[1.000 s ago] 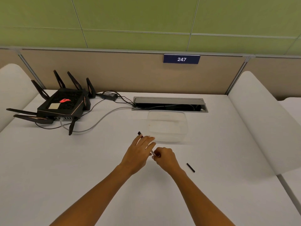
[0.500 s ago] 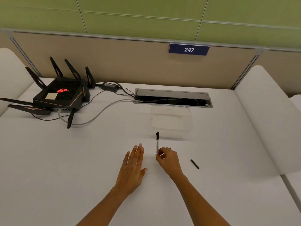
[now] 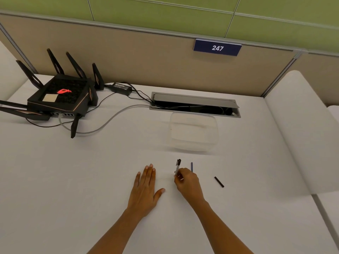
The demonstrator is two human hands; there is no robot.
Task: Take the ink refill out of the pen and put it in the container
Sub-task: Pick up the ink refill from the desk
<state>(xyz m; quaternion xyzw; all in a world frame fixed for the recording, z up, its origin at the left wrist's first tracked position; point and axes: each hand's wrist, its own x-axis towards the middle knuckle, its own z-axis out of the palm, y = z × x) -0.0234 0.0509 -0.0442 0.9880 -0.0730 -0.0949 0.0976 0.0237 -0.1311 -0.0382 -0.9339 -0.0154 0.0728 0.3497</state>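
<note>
My right hand (image 3: 187,182) grips a clear pen barrel with a black cap (image 3: 178,166), which points away from me. A thin blue ink refill (image 3: 191,166) sticks out past the same hand's fingers, just right of the pen; whether the hand holds it or it lies on the table I cannot tell. My left hand (image 3: 145,187) rests flat and open on the white table, left of the pen. The clear plastic container (image 3: 193,132) stands empty beyond the pen. A small black pen piece (image 3: 219,181) lies on the table to the right of my right hand.
A black router (image 3: 60,97) with antennas sits at the back left, with cables and a power brick (image 3: 120,87) running to an open cable tray (image 3: 195,104) behind the container. White padded side panels (image 3: 297,125) border the table at right and left.
My left hand let go of the pen and came down flat on the table. My right hand now holds the pen alone, and the blue refill has come into view beside it.
</note>
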